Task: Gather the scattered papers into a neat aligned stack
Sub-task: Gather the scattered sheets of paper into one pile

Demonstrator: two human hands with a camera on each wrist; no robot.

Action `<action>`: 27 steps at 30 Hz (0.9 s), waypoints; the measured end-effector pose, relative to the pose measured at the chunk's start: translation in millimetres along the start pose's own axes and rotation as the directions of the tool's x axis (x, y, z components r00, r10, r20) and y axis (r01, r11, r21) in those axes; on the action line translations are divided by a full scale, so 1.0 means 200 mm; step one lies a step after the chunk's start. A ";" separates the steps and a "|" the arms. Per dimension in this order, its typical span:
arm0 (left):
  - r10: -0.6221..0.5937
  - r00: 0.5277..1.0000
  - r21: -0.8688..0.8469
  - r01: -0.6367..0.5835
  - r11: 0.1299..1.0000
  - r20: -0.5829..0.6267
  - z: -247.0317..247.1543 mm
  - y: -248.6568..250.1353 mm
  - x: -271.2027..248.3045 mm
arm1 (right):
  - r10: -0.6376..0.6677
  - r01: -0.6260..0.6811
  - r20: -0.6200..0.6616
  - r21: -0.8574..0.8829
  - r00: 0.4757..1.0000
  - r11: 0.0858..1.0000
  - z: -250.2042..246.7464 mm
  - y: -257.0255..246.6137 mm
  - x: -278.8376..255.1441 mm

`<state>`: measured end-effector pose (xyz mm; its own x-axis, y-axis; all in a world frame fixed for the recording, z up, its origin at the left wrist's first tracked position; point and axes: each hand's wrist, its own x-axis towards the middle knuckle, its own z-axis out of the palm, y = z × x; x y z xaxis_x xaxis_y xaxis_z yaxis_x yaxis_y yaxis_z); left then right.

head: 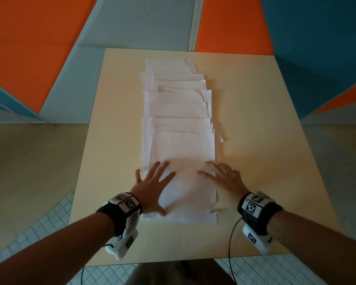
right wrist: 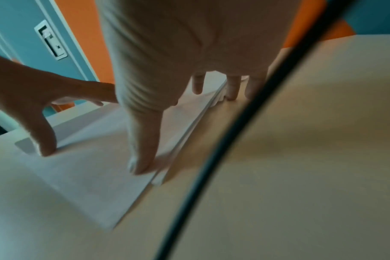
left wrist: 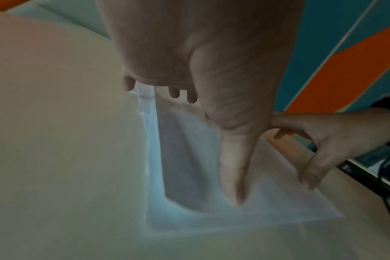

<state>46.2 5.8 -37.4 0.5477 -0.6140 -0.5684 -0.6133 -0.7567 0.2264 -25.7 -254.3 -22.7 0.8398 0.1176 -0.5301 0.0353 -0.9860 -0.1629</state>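
Note:
Several white papers [head: 179, 120] lie in a long, loosely overlapping row down the middle of the beige table [head: 265, 140], their edges uneven. My left hand [head: 152, 186] rests flat with spread fingers on the left side of the nearest sheet [head: 189, 198]. My right hand [head: 224, 184] lies flat on that sheet's right edge, outer fingers touching the table. In the left wrist view the left thumb [left wrist: 234, 176] presses the paper [left wrist: 211, 216], with the right hand [left wrist: 323, 146] beyond. In the right wrist view the right thumb [right wrist: 145, 149] presses the sheet [right wrist: 89, 184] near its edge.
The table's near edge [head: 173, 262] runs just behind my wrists, over tiled floor. Orange, blue and grey wall panels [head: 39, 48] stand behind the far edge. A black cable [right wrist: 211, 158] hangs from the right wrist device. Bare tabletop flanks the papers on both sides.

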 end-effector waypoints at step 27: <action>-0.042 0.986 0.037 0.048 0.998 -0.159 -0.17 -0.09 0.18 | 0.081 -0.076 -0.056 0.098 0.995 0.992 -0.20 0.09 0.23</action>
<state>95.7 -10.8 -35.5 0.6562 -0.6096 -0.4448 -0.6069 -0.7766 0.1689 34.5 -272.4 -16.6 0.8689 0.0301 -0.4941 -0.0818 -0.9757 -0.2033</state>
